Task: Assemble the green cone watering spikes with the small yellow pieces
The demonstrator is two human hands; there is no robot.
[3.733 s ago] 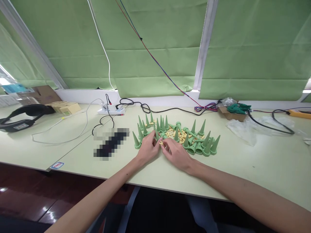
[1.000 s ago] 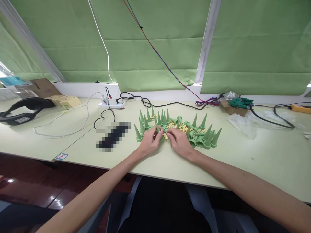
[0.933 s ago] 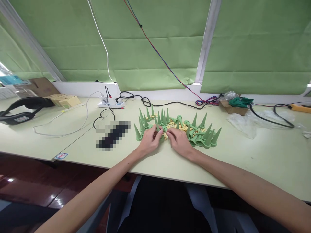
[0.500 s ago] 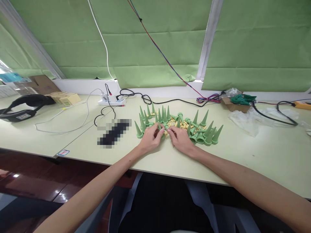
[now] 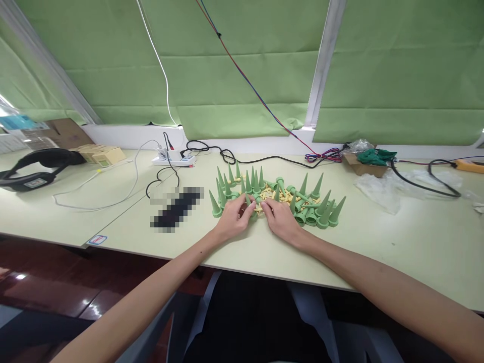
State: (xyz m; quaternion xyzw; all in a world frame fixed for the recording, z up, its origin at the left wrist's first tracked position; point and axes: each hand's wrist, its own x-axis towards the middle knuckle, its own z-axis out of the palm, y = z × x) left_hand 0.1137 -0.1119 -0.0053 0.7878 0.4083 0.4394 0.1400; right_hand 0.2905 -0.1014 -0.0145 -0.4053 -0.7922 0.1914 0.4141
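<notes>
Left hand (image 5: 235, 220) pinches a green cone (image 5: 248, 200) behind the counter's (image 5: 260, 254) front edge, presumably steadying it; right hand (image 5: 280, 218) bunches alongside, its grip I can't tell.

left hand (image 5: 235, 217): curled in a grip | right hand (image 5: 280, 219): half-curled, just beside it | forearms (image 5: 162, 285): angled inward

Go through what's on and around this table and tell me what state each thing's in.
Left hand, curled around a cone
Right hand, fingers bent, grip unclear
Other cones, some upright, some on their sides
Yellow pieces, loose, scattered
Power strip, plugs inserted
Carton, open
Plastic bag, crumpled
Red-blue wires, partly bundled
Blinds, lowered
</notes>
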